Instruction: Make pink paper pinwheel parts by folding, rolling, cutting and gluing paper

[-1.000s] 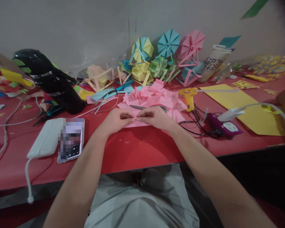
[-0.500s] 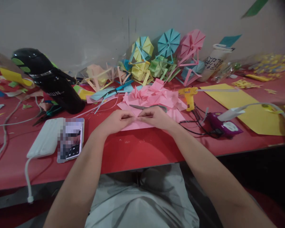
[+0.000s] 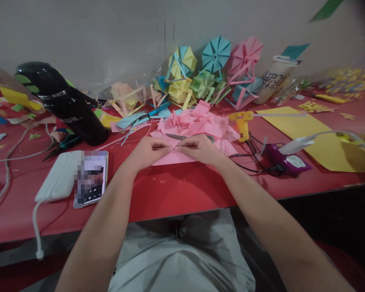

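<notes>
My left hand (image 3: 150, 153) and my right hand (image 3: 199, 149) meet at the fingertips over the front of a pink paper pile. Each is closed in a pinch of thumb and fingers on what looks like a small piece of pink paper (image 3: 174, 147), mostly hidden by the fingers. Under them lies a flat pink paper sheet (image 3: 179, 159). Just behind the fingers, a pair of scissors (image 3: 174, 136) rests on the pink sheets, partly covered by my right hand. Several folded pink paper pieces (image 3: 197, 119) are heaped beyond.
A yellow glue gun (image 3: 243, 123) with a black cord lies right of the pile, near a purple power block (image 3: 287, 160) and yellow paper (image 3: 310, 138). At left are a black bottle (image 3: 73, 109), a white power bank (image 3: 61, 176) and a phone (image 3: 93, 182). Paper umbrellas (image 3: 215, 56) line the wall.
Both hands stay together at nearly the same spot. The fingertips have shifted slightly, and my left hand has moved a little up and its thumb has straightened.
</notes>
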Demonstrator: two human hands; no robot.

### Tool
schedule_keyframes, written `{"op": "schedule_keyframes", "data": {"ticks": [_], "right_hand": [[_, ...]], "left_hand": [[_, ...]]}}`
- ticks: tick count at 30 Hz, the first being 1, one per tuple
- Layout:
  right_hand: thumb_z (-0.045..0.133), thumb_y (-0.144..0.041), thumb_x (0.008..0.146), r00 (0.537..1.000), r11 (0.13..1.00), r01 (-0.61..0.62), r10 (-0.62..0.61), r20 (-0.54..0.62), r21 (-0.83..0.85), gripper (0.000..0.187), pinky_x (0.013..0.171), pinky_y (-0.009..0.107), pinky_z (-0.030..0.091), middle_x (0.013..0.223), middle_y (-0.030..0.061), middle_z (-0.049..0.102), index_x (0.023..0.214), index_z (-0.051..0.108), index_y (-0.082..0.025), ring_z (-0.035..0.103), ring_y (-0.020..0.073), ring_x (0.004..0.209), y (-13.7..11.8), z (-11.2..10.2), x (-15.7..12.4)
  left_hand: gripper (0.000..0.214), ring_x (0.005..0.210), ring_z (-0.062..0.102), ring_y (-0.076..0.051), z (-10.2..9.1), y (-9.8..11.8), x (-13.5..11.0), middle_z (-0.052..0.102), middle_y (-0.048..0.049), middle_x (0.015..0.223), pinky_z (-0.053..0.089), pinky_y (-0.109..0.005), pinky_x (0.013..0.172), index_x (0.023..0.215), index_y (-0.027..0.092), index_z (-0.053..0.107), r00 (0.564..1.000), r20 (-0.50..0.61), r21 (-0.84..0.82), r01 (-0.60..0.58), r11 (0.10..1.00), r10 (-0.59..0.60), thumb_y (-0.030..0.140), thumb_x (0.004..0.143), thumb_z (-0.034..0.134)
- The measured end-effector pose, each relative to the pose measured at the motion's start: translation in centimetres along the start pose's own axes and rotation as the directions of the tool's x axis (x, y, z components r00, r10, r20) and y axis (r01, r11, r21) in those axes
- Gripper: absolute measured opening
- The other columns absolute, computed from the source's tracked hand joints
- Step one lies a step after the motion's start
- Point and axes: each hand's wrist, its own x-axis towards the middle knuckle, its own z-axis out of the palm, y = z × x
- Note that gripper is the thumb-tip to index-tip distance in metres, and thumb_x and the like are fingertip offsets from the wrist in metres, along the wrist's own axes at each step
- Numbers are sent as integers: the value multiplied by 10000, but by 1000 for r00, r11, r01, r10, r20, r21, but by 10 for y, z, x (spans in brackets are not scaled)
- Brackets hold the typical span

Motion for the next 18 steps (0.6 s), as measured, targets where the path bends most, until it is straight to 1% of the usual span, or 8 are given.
{"op": "schedule_keyframes", "data": {"ticks": [3,7,10,13,18], "right_hand": [[684,-394,815,1000,998,-14,14,-9,60,241,682,291,484,837,61,761,834,774,-172,639,165,748,-1,0,-1],[708,-432,799,999,994,-29,31,-20,103,269,675,295,499,824,61,759,843,778,-176,645,166,744,-1,1,-1],[729,-456,781,999,992,-35,38,-21,120,293,669,291,498,812,61,755,836,776,-172,639,159,732,-1,1,0],[740,-456,769,999,991,-45,48,-16,127,296,650,284,489,797,60,748,822,770,-166,626,149,704,-1,1,0],[728,-427,780,998,990,-49,53,-22,134,274,608,271,464,767,53,731,815,763,-157,599,131,663,-3,1,0]], "left_hand": [[234,786,696,-198,0,2,0,777,-62,849,522,-275,699,855,167,793,1000,-8,-100,6,995,-7,381,779,737],[270,835,722,-220,2,4,0,792,-78,889,555,-291,746,875,168,807,998,-43,-222,30,975,-41,380,707,806],[284,850,730,-220,4,3,1,796,-77,900,566,-294,769,884,172,811,997,-45,-283,43,958,-59,375,686,830],[281,841,733,-214,4,3,1,797,-74,900,568,-293,775,885,173,811,996,-40,-306,58,950,-73,360,677,839],[279,853,735,-221,5,4,1,796,-80,902,569,-309,790,889,172,813,996,-53,-290,59,955,-78,366,690,833]]}}
